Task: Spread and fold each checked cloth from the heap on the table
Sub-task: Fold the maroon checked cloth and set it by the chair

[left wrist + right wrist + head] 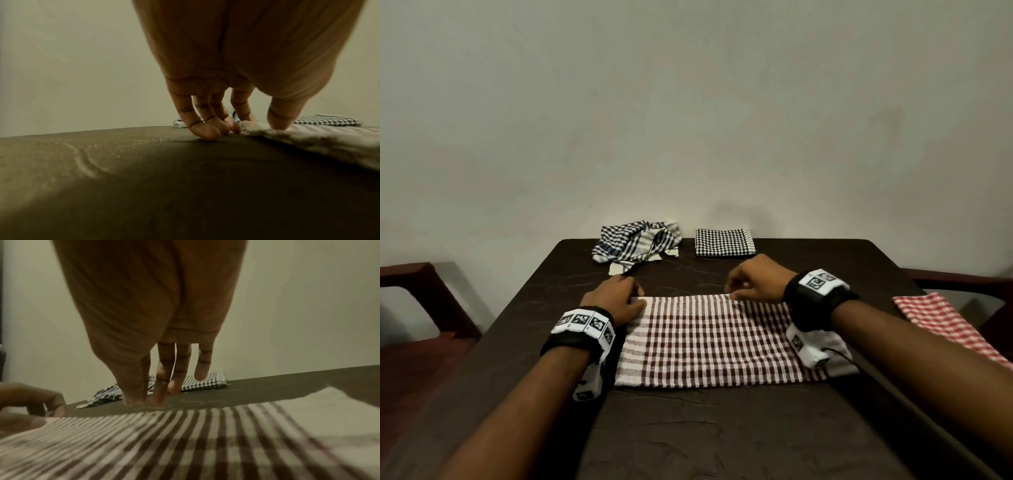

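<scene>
A maroon-and-white checked cloth (709, 339) lies flat across the middle of the dark table (688, 428). My left hand (635, 296) pinches its far left corner; in the left wrist view the thumb (279, 123) sits on top of the raised corner (252, 126) and the other fingertips rest on the table. My right hand (734, 291) is at the cloth's far edge, right of centre. Its fingers (160, 386) are straight, with thumb and forefinger tips down on the table just beyond that edge (164, 412). No cloth shows between them.
A heap of black-and-white checked cloths (637, 248) lies at the table's back. A folded black-and-white cloth (724, 242) sits to its right by the wall. A red-and-white checked cloth (945, 325) hangs over the right edge. Dark chairs (417, 301) stand on both sides.
</scene>
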